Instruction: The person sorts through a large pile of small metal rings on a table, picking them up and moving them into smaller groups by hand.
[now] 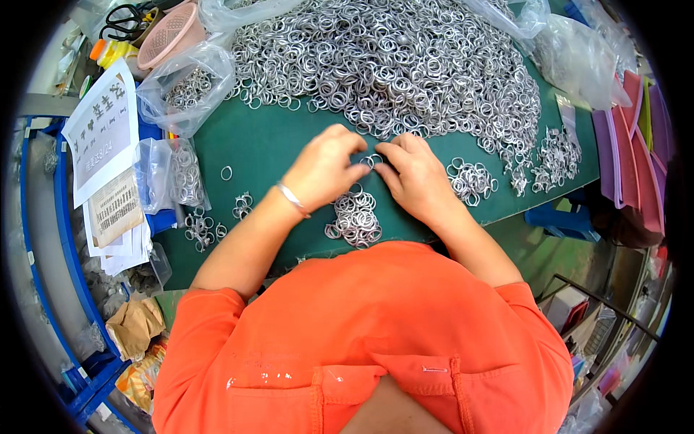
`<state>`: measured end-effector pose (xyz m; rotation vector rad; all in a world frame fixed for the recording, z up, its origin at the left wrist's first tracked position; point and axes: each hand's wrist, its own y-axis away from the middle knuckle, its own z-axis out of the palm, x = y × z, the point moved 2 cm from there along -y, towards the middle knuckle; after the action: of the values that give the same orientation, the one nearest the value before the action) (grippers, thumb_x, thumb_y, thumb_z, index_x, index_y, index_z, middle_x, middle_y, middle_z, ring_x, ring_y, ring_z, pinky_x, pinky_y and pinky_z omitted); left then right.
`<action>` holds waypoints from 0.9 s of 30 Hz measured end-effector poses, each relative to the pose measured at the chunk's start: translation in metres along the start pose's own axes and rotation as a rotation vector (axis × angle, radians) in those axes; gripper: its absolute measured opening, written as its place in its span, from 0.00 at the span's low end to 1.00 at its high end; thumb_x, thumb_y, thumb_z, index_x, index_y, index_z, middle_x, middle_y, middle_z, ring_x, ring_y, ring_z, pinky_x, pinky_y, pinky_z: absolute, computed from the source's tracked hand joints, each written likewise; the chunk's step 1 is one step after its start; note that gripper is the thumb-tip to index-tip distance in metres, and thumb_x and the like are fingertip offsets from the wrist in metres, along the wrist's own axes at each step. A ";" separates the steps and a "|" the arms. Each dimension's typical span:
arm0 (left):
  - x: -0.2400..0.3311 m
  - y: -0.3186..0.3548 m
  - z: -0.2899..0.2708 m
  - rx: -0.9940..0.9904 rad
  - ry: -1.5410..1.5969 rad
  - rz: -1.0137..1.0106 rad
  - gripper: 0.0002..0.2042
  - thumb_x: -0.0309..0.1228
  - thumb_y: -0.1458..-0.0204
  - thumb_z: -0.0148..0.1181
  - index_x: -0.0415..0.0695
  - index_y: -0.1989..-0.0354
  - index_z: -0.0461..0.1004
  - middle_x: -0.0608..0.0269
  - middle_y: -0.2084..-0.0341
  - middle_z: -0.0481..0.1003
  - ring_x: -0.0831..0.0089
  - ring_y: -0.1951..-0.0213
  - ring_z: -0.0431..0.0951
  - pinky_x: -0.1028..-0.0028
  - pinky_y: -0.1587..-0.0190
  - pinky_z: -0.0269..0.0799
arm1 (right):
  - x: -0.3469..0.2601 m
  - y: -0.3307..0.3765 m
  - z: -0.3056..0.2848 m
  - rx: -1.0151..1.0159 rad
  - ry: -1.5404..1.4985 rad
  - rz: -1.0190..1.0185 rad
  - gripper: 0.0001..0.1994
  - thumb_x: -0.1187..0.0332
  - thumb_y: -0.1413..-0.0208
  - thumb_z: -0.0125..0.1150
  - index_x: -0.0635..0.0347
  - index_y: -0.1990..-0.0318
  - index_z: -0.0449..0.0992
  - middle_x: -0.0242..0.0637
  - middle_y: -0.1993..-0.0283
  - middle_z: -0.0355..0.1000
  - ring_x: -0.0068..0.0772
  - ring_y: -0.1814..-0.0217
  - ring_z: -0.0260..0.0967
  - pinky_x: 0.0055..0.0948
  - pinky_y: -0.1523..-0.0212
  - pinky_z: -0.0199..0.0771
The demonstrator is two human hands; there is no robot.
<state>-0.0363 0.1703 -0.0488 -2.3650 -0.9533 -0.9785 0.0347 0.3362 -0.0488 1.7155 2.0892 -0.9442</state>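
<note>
My left hand (327, 166), with a pale bracelet at the wrist, and my right hand (415, 172) meet above the green table (260, 145). Between their pinched fingertips is a silver metal ring (371, 160); the fingers partly cover it, and I cannot tell if more than one is there. Just below my hands lies a small heap of silver rings (356, 220). The front edge of a large mound of rings (390, 65) is right beyond my fingertips. Beside my right wrist sits another small heap of rings (471, 181).
A single ring (227, 173) and a loose ring cluster (204, 229) lie at left. Small metal pieces (557, 159) are heaped at right. Clear plastic bags (186, 90), a pink basket (171, 36) and hanging paper sheets (101, 134) border the left side; coloured bins (636, 152) stand far right.
</note>
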 end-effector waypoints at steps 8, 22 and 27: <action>0.002 0.004 0.004 0.035 0.109 -0.131 0.09 0.21 0.53 0.66 0.39 0.63 0.76 0.63 0.74 0.75 0.76 0.72 0.77 0.78 0.68 0.74 | 0.006 0.001 0.002 -0.036 -0.252 0.186 0.07 0.76 0.52 0.66 0.63 0.64 0.77 0.39 0.68 0.72 0.38 0.65 0.73 0.32 0.64 0.74; 0.018 0.021 0.007 0.037 0.921 -0.414 0.06 0.24 0.44 0.61 0.36 0.61 0.74 0.63 0.72 0.78 0.80 0.73 0.78 0.81 0.71 0.75 | -0.007 0.012 -0.009 0.054 -0.925 0.227 0.17 0.81 0.49 0.65 0.65 0.51 0.72 0.34 0.60 0.73 0.20 0.62 0.72 0.22 0.61 0.75; 0.020 0.022 0.010 -0.003 1.143 -0.509 0.06 0.25 0.42 0.60 0.36 0.61 0.73 0.63 0.73 0.77 0.79 0.75 0.77 0.81 0.73 0.74 | -0.012 0.014 -0.009 0.101 -1.024 0.227 0.15 0.80 0.47 0.64 0.65 0.52 0.73 0.35 0.59 0.73 0.21 0.62 0.73 0.22 0.61 0.75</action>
<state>-0.0051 0.1701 -0.0433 -1.1310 -0.9991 -2.1277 0.0524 0.3337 -0.0392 1.0692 1.1631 -1.4441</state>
